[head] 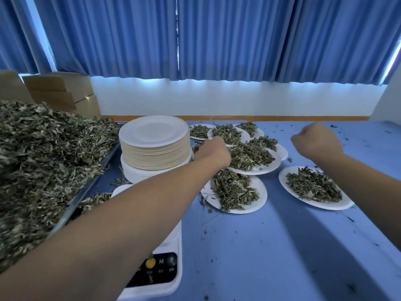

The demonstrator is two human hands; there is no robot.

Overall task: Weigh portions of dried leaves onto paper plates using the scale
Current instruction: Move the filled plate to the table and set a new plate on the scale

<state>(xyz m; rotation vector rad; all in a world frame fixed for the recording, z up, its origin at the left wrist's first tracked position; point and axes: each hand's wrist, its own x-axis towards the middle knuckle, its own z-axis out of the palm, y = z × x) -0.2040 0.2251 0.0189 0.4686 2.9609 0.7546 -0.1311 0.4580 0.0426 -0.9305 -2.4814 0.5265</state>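
Head view. The left grip [213,153] reaches forward across the scale [160,268] to the group of filled plates [259,203]. It sits at the near edge of the middle plate [270,167], knuckles up and fingers curled away from the camera. Whether it pinches a rim, holds leaves or holds nothing cannot be told. The right grip [318,142] hangs above the bare surface [260,246], well apart from the nearest plate [283,183]. It is curled into a fist with nothing visible in it.

The leaves lie in two places. The bulk is heaped on a tray [71,205] at the left, and weighed portions lie on at least seven plates, several overlapping, at centre and right. A tall stack of clean plates [154,144] stands between the tray and the portions. The scale's pan is largely hidden under the left forearm, so its load cannot be read.

The step in hand appears to be settling a weighed portion among the others. To do it well:
- Lower the plate flat, so the loose leaves do not slide off.
- Let a rim overlap only a neighbour's rim, never its leaves.
- Keep the forearm lifted clear of the scale pan, or the next reading will be false.
- Take the next plate singly from the stack and zero the scale before adding leaves.

Crumbs already scattered on the surface show how readily this material sheds.
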